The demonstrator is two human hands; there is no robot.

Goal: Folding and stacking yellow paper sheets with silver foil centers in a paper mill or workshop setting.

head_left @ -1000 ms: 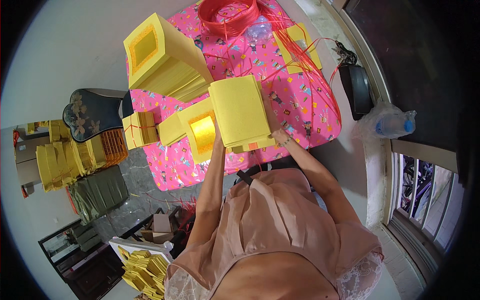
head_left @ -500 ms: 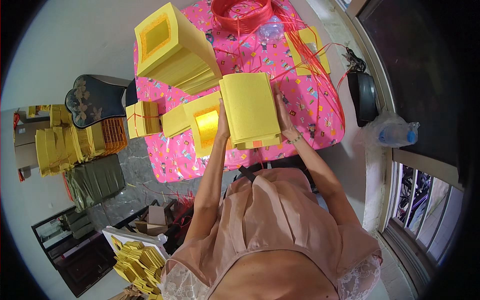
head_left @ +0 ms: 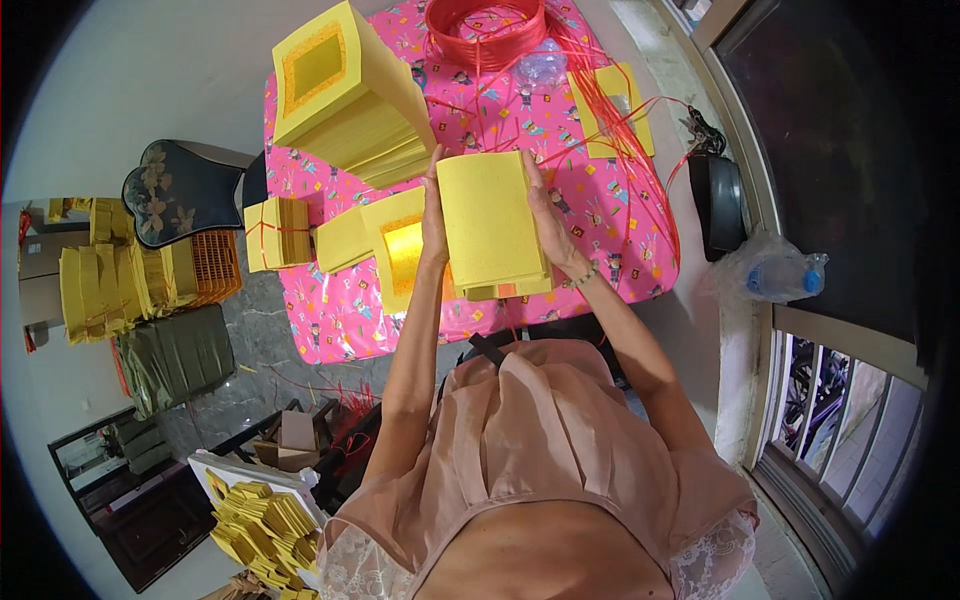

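Both hands hold a thick stack of yellow paper sheets above a table with a pink patterned cloth. My left hand grips the stack's left side and my right hand grips its right side. A tall pile of yellow paper with a gold square on top stands at the table's far left. Under the held stack lie more yellow sheets with a gold square. A small bundle tied with red string sits at the left edge.
A coil of red plastic string lies at the table's far side, with strands trailing over a yellow sheet. A black bag and a plastic bottle sit to the right. Yellow paper piles, a dark chair and a basket of folded papers stand left.
The held stack has stayed between both hands and now sits squarer and more upright in front of me. The view has shifted slightly toward the table.
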